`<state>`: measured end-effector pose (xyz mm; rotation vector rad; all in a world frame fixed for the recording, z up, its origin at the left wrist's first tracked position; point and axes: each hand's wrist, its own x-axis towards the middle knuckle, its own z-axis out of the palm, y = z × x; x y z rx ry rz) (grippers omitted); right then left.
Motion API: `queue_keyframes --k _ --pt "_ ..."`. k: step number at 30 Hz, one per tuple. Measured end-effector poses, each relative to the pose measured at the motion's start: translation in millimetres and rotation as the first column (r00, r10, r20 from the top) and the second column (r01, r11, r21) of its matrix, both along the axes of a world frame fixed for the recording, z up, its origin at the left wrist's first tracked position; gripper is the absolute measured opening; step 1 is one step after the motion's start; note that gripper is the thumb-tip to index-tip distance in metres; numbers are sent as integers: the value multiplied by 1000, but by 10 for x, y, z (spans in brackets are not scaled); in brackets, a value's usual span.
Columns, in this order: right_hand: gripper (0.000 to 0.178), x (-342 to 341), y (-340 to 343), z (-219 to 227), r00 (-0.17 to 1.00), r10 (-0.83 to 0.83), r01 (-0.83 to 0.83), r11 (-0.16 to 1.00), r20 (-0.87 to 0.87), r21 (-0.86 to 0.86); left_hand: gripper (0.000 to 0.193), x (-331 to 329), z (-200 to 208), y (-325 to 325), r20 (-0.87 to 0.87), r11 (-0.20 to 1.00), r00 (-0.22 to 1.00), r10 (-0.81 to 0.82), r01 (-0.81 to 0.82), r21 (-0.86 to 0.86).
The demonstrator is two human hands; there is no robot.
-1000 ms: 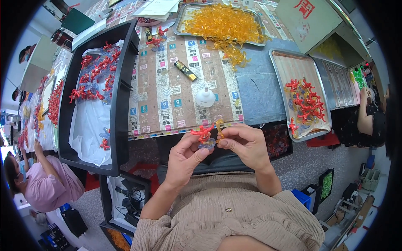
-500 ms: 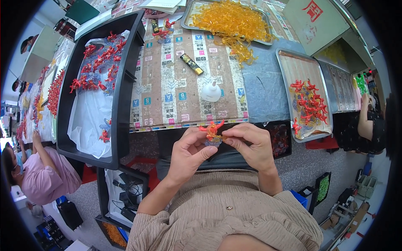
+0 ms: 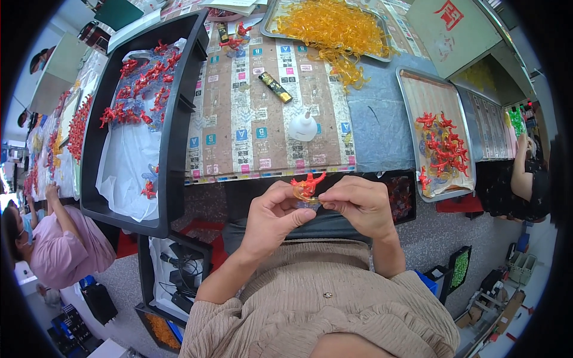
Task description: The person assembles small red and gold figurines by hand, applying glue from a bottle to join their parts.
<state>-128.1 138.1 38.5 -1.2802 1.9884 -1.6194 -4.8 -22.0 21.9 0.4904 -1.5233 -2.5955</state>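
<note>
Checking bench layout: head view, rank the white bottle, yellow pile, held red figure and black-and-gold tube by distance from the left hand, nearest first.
From the left hand:
1. Red figure: held at its fingertips.
2. White bottle: on the table, ahead.
3. Black-and-gold tube: lying beyond the bottle, slightly left of it.
4. Yellow pile: far side, in and spilling over a tray.

Top (image 3: 286,280): beige cloth with fine ribs and many small creases.
Button (image 3: 327,295): small and round, with a little shine, in the middle of the front.
Ruffle (image 3: 370,322): same beige, wavy, crossing the chest.
Sleeves (image 3: 206,319): beige, loose and wrinkled, ending near the elbows.
Lap cloth (image 3: 340,232): dark grey, partly hidden below the forearms.
Left hand (image 3: 274,218): bare, as its wrist.
Right hand (image 3: 365,209): likewise bare.
</note>
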Motion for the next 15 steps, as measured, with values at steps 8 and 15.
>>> queue_keyframes --k 8,15 --pt "21 -121 -15 -69 976 106 -107 994 188 -10 32 12 14 7 130 975 988 -86 57 216" --pt "21 -98 23 -54 968 77 -90 995 237 45 34 41 -104 46 130 956 987 -93 52 290"
